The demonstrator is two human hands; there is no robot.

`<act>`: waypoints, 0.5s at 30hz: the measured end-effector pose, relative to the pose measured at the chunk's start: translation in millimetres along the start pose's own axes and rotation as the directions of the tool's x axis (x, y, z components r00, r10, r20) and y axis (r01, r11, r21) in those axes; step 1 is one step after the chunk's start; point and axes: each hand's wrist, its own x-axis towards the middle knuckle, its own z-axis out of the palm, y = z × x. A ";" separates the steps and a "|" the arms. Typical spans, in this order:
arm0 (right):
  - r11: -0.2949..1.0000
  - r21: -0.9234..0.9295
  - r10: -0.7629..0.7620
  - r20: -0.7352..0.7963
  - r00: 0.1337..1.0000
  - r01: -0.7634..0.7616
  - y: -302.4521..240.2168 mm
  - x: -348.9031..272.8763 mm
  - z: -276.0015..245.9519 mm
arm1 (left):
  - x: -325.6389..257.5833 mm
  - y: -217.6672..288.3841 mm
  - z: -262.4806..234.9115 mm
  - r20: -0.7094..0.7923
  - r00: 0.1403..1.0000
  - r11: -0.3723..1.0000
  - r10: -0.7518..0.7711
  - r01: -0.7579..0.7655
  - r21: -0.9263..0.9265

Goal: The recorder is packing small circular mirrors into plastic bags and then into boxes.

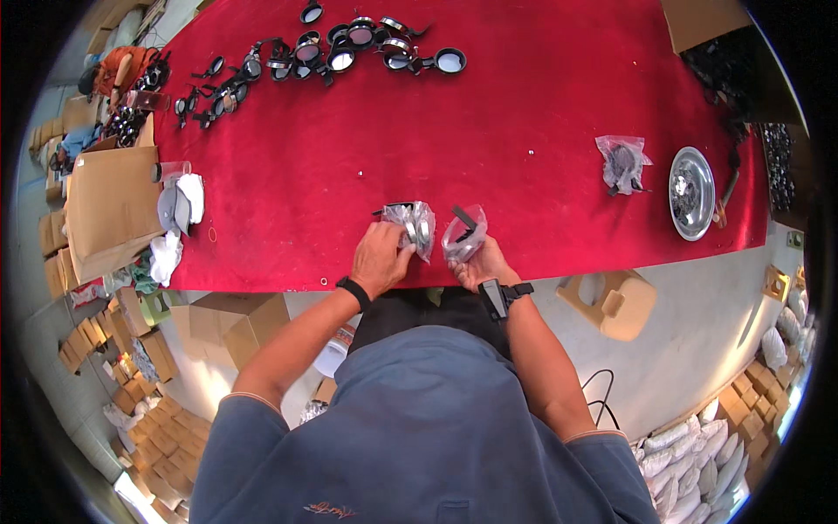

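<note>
At the near edge of the red-covered table (524, 210), my left hand (381, 255) is closed on a clear plastic bag (419, 229) with shiny round pieces and a black part inside. To its right, my right hand (485, 265) grips a second clear bag (464, 234) from below. A black strap-like piece and a round rim show through that bag. The two bags stand a little apart. My right fingertips are partly hidden behind the bag.
Several round mirrors with black mounts (342, 58) lie at the far side. On the right are another bagged piece (622, 166) and a metal bowl (691, 194) of small parts. A cardboard box (113, 205) and grey-and-white cap (181, 205) sit left. A person (118, 72) is at far left.
</note>
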 end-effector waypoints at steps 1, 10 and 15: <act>0.998 -0.060 -0.002 -0.068 0.998 -0.002 0.4 8.9 10.1 | -1.2 0.9 10.2 -0.145 0.989 0.997 -0.040 0.029 -0.072; 0.971 -0.213 0.078 -0.159 0.984 -0.111 -2.8 53.4 33.2 | 26.9 -0.2 46.3 0.023 0.897 0.864 -0.441 0.431 -0.258; 0.946 -0.323 -0.005 -0.117 0.993 -0.034 0.5 78.2 45.7 | 23.5 -24.9 45.4 0.139 0.908 0.858 -0.395 0.419 -0.299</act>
